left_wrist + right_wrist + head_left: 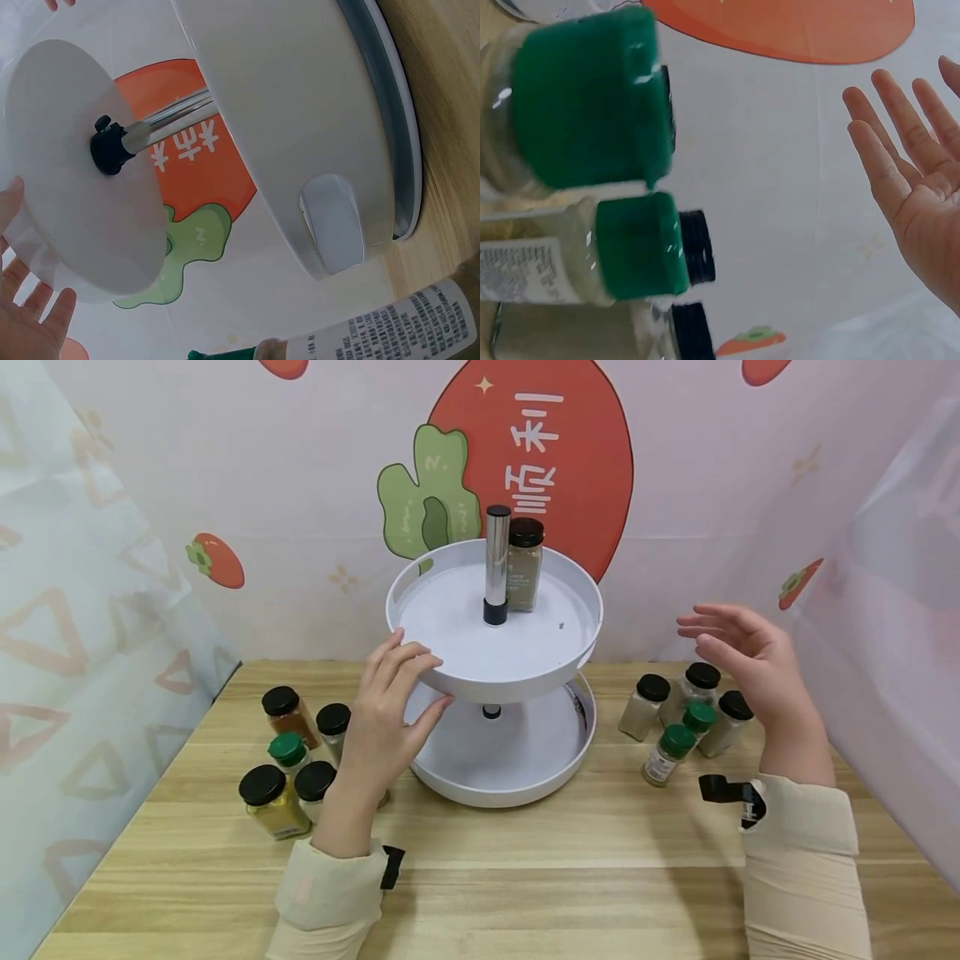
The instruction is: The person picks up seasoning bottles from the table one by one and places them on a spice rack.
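Note:
A white two-tier spice rack (495,793) stands mid-table, round trays on a metal post. My left hand (386,710) holds the upper tray's left rim, fingers over the edge and thumb below it. In the left wrist view, thumb and fingers (34,319) lie about the upper tray's edge (90,225). A square glass spice jar (523,577) with a black lid stands on the upper tray, behind the post. My right hand (757,664) is in the air above the right-hand jars, fingers loosely bent; the right wrist view shows that hand (922,187) without anything in it.
Several spice jars (275,802) with black or green lids stand left of the rack, partly behind my left forearm. Another group of several jars (662,756) stands to the right. A printed cloth (315,468) hangs behind the wooden table (525,893).

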Demonstrator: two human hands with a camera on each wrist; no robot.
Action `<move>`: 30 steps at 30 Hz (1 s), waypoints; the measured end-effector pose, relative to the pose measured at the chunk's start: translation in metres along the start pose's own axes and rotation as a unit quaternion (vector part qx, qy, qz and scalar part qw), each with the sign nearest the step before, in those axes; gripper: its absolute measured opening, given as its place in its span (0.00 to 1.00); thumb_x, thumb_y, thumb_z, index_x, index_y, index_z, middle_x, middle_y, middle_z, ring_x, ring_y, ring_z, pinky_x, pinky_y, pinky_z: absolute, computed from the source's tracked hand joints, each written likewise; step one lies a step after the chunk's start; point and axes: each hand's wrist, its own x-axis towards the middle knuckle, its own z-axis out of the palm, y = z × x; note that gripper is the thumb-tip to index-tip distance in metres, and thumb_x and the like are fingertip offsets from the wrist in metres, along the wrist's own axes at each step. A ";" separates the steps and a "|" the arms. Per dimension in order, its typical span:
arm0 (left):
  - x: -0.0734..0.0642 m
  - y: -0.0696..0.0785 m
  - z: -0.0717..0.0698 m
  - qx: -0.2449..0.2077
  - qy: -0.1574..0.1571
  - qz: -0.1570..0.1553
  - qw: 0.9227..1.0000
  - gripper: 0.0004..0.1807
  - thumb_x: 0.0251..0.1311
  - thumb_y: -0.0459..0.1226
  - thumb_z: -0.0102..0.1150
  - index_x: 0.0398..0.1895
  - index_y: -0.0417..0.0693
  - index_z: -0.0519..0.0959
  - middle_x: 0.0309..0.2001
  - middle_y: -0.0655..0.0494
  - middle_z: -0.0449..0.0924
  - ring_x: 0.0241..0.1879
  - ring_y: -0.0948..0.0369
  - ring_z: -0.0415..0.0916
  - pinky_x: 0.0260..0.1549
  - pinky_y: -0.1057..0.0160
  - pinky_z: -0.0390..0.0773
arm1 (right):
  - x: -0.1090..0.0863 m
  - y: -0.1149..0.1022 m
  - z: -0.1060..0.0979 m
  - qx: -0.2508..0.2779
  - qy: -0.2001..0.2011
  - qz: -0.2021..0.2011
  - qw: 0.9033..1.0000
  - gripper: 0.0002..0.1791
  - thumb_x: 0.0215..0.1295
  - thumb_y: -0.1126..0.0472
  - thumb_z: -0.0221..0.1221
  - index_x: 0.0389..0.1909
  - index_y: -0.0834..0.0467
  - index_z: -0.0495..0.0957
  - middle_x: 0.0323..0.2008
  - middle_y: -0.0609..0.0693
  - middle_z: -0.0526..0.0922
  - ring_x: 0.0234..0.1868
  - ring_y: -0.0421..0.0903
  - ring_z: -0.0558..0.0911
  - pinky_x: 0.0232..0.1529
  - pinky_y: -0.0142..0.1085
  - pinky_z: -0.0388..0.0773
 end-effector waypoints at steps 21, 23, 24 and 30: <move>-0.001 0.001 0.000 0.003 0.001 -0.002 1.000 0.25 0.48 0.31 0.76 0.51 0.40 0.78 0.56 0.44 0.77 0.71 0.44 0.62 0.75 0.55 0.64 | -0.048 0.023 -0.025 0.047 0.113 -0.007 0.992 0.21 0.68 0.75 0.54 0.62 0.68 0.73 0.49 0.45 0.87 0.52 0.37 0.84 0.52 0.19 0.79; -0.001 0.001 0.000 0.005 0.000 -0.004 1.000 0.25 0.49 0.31 0.76 0.51 0.41 0.78 0.56 0.44 0.77 0.72 0.44 0.62 0.75 0.55 0.64 | -0.051 0.025 -0.028 0.037 0.121 0.007 0.992 0.21 0.68 0.74 0.55 0.62 0.66 0.74 0.49 0.44 0.87 0.51 0.36 0.83 0.52 0.18 0.78; -0.001 0.001 -0.001 0.005 -0.002 -0.004 1.000 0.25 0.49 0.31 0.76 0.51 0.41 0.78 0.56 0.44 0.77 0.72 0.44 0.62 0.75 0.56 0.64 | -0.052 0.026 -0.029 0.031 0.124 0.014 0.992 0.21 0.68 0.74 0.56 0.62 0.65 0.74 0.49 0.43 0.87 0.51 0.35 0.83 0.52 0.17 0.78; 0.000 0.001 -0.001 0.004 -0.009 -0.004 1.000 0.25 0.49 0.31 0.76 0.51 0.42 0.78 0.55 0.44 0.77 0.71 0.43 0.62 0.75 0.55 0.64 | -0.058 0.035 -0.037 0.011 0.137 0.045 0.990 0.21 0.68 0.72 0.57 0.62 0.62 0.75 0.49 0.40 0.86 0.51 0.32 0.83 0.52 0.14 0.76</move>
